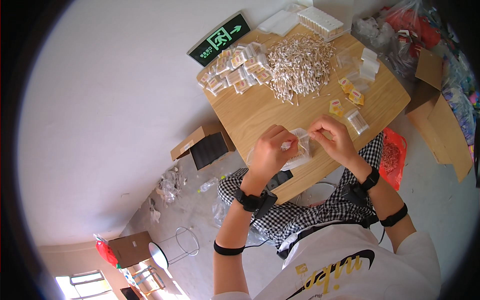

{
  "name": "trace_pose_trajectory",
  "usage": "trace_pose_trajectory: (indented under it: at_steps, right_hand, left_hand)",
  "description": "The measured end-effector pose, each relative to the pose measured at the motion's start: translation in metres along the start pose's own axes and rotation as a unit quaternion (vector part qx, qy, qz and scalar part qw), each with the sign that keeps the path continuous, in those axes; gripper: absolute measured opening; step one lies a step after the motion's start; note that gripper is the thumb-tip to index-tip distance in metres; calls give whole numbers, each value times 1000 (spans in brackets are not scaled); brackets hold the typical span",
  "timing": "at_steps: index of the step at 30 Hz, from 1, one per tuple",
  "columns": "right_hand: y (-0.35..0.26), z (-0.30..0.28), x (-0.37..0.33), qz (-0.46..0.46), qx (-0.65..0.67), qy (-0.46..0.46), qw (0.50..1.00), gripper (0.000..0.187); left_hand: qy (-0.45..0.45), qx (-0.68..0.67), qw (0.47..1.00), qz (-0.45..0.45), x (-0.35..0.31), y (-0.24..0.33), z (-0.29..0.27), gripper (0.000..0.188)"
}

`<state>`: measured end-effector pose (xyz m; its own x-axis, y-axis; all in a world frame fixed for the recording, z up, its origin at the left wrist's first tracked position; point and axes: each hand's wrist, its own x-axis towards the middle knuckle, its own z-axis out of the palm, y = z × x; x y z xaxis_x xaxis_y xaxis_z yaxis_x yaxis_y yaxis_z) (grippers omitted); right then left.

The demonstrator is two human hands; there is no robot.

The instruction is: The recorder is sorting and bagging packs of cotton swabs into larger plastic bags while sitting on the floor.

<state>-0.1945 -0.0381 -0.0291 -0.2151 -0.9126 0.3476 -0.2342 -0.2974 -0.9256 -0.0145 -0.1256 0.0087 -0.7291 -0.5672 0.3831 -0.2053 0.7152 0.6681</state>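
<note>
At the table's near edge lies a clear plastic bag (301,159) with what look like cotton swabs inside. My left hand (272,150) is closed over its left side, fingers curled and pinching the film. From the right, my right hand (334,141) pinches the bag's upper edge between thumb and forefinger. Farther off, a big heap of loose cotton swabs (300,65) covers the middle of the table. Just beyond my right hand lies a filled swab pack (356,121), with yellow-and-white printed cards (336,107) beside it.
Filled packs (235,70) are piled at the table's far left, below a green exit sign (220,38). White swab bundles (321,22) stand at the back. An open cardboard box (205,145) sits left of the table; a red basket (395,157) is at the right.
</note>
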Motion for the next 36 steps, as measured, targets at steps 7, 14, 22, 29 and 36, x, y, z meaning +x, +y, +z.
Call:
trace_pose_trajectory:
  at_steps: [7, 14, 22, 29, 36]
  right_hand:
    - [4, -6, -1, -17, 3, 1, 1000, 5]
    - [7, -13, -1, 4, 32, -5, 999, 4]
    - [14, -24, -1, 18, 35, -8, 999, 4]
    - [14, -28, 0, 36, 40, -17, 998, 3]
    - [13, -32, 15, 36, 3, -54, 998, 3]
  left_hand:
    - [3, 23, 1000, -13, -23, -12, -19, 16]
    - [8, 13, 998, -66, -40, -18, -40, 14]
    - [29, 35, 994, -103, -63, -24, -57, 11]
    - [41, 49, 990, -123, -71, -16, -66, 12]
    - [42, 137, 989, -27, -32, 3, -43, 14]
